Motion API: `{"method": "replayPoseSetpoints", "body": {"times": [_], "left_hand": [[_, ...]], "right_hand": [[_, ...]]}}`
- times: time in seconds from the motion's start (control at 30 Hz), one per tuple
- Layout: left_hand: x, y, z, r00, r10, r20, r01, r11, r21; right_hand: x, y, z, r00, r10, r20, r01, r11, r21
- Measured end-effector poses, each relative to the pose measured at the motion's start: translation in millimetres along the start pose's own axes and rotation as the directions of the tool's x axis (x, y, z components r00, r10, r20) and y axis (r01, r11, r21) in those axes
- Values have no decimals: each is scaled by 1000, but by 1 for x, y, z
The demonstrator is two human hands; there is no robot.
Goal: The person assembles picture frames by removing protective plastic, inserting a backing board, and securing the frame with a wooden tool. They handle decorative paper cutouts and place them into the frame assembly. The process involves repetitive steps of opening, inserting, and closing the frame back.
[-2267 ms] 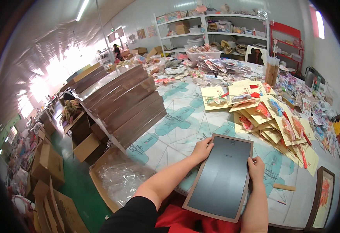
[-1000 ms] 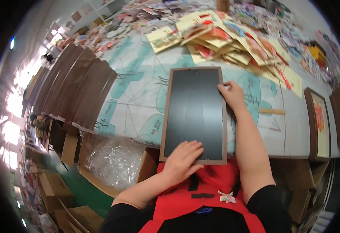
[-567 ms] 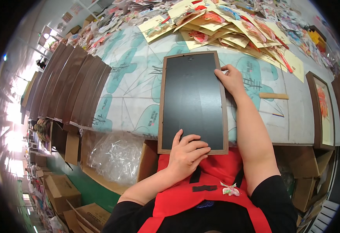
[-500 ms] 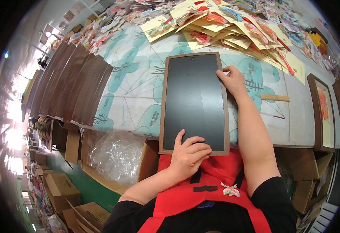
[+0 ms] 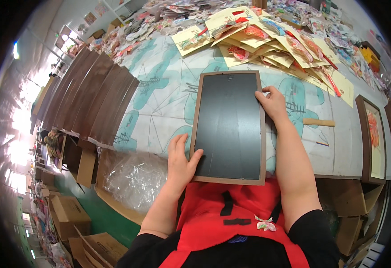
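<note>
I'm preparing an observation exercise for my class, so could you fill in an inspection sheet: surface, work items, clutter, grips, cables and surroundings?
Surface: table cover, white with teal patterns.
Work items: black-backed frame, brown-edged, back side up.
Clutter: fanned pile of cream cards beyond the frame; wooden stick to its right; brown stack at left; framed picture at far right.
Grips: left grip open, thumb at the frame's lower left edge; right grip closed on its upper right edge.
Cables: nothing seen.
Surroundings: open carton holding clear plastic; green floor.
</note>
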State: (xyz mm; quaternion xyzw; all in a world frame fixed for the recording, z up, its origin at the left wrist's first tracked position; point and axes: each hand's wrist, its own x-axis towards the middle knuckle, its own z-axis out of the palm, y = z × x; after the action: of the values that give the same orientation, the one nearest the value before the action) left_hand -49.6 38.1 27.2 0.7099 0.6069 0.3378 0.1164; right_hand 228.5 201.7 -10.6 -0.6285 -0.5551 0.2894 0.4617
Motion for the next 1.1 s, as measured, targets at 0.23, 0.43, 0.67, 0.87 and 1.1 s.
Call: {"method": "replayPoseSetpoints", "body": {"times": [0.23, 0.43, 0.67, 0.87, 1.1], "left_hand": [[8, 29, 13, 856, -22, 517, 389, 687, -614], [35, 29, 21, 752, -130, 646, 659, 148, -737], [35, 52, 13, 843, -85, 530, 533, 249, -808], [53, 59, -64, 912, -144, 385, 410, 270, -871], [94, -25, -138, 893, -154, 423, 450, 296, -843]], "right_hand": [[7, 15, 7, 999, -17, -38, 21, 991, 132], [8, 21, 8, 997, -37, -70, 46, 991, 128], [8, 21, 6, 1000, -10, -11, 12, 995, 98], [12, 30, 8, 1000, 9, -3, -9, 984, 176], [10, 27, 13, 997, -35, -73, 47, 984, 172]]}}
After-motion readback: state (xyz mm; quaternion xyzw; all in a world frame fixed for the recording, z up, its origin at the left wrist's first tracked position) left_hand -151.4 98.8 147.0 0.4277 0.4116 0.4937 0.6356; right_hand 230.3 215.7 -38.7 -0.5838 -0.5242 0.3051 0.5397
